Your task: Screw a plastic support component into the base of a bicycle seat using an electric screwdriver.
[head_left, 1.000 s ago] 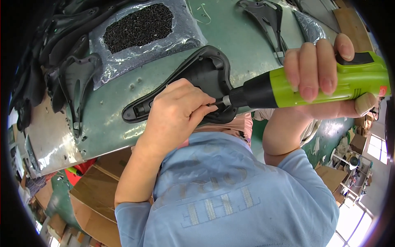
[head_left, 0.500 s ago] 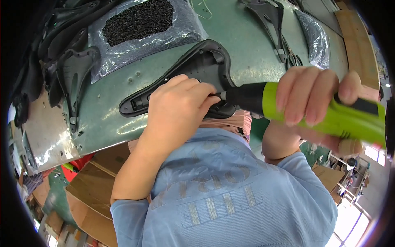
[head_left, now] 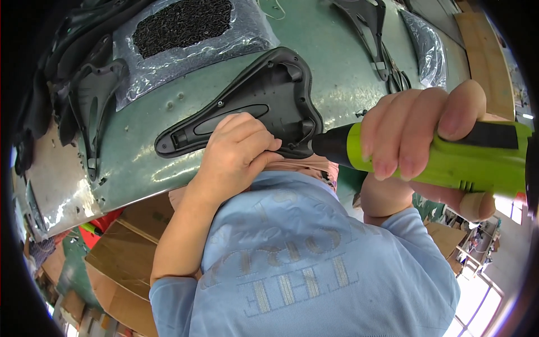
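Observation:
A black bicycle saddle base (head_left: 264,84) lies hollow side up on the green table, its narrow end to the left. My left hand (head_left: 238,151) is closed over its near rim, fingertips on the inner side and thumb at the edge. Whether a small piece is also pinched there is hidden. In my right hand (head_left: 418,129) is a lime-green and black power screwdriver (head_left: 477,160), held level with the fingers wrapped round its body. Its black nose points left, close to the saddle's wide near end. The bit's tip is not plain to see.
Beyond the saddle lies a clear plastic bag (head_left: 168,70) with many black screws (head_left: 182,25). Dark saddle parts (head_left: 92,101) are heaped at the left. Another frame piece (head_left: 365,28), scissors (head_left: 397,78) and a plastic bag (head_left: 426,48) lie at the far right. A cardboard box (head_left: 123,253) stands below the table edge.
My left hand has moved down and slightly left, away from the screwdriver's tip to the near rim. The screwdriver has tilted and its nose sits lower. The saddle has shifted slightly left and away.

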`<state>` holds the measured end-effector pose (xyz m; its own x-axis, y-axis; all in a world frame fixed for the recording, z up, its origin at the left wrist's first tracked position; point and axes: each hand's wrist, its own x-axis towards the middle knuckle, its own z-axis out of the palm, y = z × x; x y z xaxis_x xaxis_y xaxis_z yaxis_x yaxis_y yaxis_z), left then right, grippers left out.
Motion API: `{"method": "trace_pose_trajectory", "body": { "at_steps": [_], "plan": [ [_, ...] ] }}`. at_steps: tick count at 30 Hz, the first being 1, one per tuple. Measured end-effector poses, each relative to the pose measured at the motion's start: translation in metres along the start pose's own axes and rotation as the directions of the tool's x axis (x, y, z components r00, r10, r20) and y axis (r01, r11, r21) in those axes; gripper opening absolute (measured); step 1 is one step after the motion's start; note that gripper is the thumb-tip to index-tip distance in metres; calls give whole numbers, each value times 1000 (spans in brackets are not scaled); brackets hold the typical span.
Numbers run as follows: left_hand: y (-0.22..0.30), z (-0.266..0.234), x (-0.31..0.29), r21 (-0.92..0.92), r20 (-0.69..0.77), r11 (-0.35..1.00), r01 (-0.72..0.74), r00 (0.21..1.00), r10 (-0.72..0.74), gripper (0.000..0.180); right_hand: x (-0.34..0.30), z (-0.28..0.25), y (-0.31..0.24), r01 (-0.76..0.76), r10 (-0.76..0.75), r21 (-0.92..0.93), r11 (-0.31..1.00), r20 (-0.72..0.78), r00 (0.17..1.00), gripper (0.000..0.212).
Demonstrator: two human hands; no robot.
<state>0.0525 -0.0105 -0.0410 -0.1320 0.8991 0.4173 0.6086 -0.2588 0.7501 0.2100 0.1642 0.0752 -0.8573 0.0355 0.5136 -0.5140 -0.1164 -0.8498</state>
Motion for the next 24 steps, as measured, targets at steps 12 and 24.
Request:
{"method": "trace_pose_trajectory", "body": {
  "at_steps": [12,24],
  "plan": [
    [-4,-4,-1,-87,45,996,8,999,-4,20,111,51,-5,-880,990,-474,-16,-129,51,45],
    [-9,0,-3,-114,-16,991,-65,998,63,22,116,59,16,-825,976,-538,-172,-208,-68,26]
  ]
}}
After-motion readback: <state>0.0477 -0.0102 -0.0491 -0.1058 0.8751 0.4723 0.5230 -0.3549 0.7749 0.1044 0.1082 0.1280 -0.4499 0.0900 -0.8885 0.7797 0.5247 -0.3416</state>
